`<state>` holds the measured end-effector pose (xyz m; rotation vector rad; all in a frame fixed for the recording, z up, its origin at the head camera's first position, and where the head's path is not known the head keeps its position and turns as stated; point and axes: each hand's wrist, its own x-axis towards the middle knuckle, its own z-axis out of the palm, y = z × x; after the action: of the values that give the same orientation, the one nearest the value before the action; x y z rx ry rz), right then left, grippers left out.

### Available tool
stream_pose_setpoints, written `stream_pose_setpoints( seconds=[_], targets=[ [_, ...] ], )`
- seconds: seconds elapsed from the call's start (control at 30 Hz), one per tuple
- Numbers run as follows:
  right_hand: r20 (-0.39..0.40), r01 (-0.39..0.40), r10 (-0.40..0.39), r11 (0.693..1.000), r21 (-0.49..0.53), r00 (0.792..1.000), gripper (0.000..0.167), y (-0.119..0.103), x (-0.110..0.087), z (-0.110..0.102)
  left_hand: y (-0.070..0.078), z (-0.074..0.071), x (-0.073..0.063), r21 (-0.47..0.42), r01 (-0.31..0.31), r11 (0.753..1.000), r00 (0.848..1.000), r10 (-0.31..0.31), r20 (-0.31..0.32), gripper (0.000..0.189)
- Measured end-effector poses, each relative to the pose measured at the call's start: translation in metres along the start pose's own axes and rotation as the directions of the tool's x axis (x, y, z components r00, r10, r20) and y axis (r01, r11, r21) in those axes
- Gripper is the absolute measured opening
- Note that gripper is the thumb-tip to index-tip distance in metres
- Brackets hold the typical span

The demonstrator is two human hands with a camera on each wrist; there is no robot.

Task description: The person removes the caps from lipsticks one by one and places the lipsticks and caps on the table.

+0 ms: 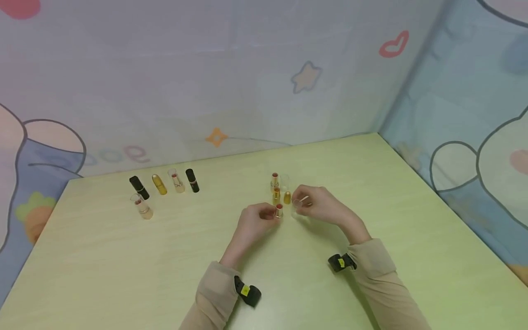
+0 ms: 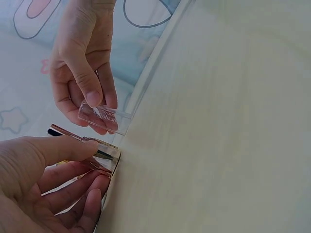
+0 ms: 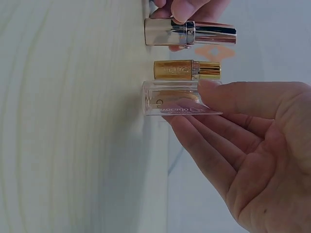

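Observation:
My left hand point(image 1: 253, 221) pinches an uncapped lipstick point(image 1: 279, 211) between thumb and fingers. It stands upright, and in the right wrist view its shiny metallic case point(image 3: 167, 33) meets the tabletop. Just to the right, my right hand point(image 1: 321, 204) holds a clear lipstick cap point(image 2: 103, 118) by its upper part, with printed lettering on its side. The cap's closed end point(image 3: 147, 99) is down at the table. Behind the held lipstick stands an open gold lipstick point(image 1: 276, 197), with its rounded gold cap point(image 1: 287, 198) beside it.
Farther back stand another open lipstick point(image 1: 274, 181) and a clear cap point(image 1: 285, 181). At the table's left are two black lipsticks, one at the end point(image 1: 139, 188), a gold lipstick point(image 1: 159, 184) and two clear-capped lipsticks, one nearer point(image 1: 142, 207). A printed cloth point(image 1: 247, 91) rises behind the table.

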<state>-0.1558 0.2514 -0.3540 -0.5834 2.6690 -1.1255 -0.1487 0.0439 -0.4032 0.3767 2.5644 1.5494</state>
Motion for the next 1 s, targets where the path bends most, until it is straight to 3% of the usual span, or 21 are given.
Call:
stream_pose_setpoints(
  seconds=[0.6,0.8,1.0],
  targets=[
    [-0.013,-0.019,0.018,0.998,-0.056,1.000,0.022,-0.0002,0.0011,0.0022,-0.0020,0.0009,0.0027,0.002,-0.010,1.000,1.000,0.010,-0.002,0.021],
    [0.006,-0.022,0.022,0.996,-0.090,1.000,0.033,-0.0001,0.0001,0.0015,-0.0027,0.0006,0.0027,0.006,-0.002,1.000,1.000,0.002,0.004,0.022],
    [0.028,-0.003,0.006,0.995,-0.104,1.000,0.031,-0.0030,-0.0022,-0.0004,-0.0023,-0.0007,0.0024,0.006,0.007,1.000,1.000,-0.007,0.019,0.025]
  ],
)
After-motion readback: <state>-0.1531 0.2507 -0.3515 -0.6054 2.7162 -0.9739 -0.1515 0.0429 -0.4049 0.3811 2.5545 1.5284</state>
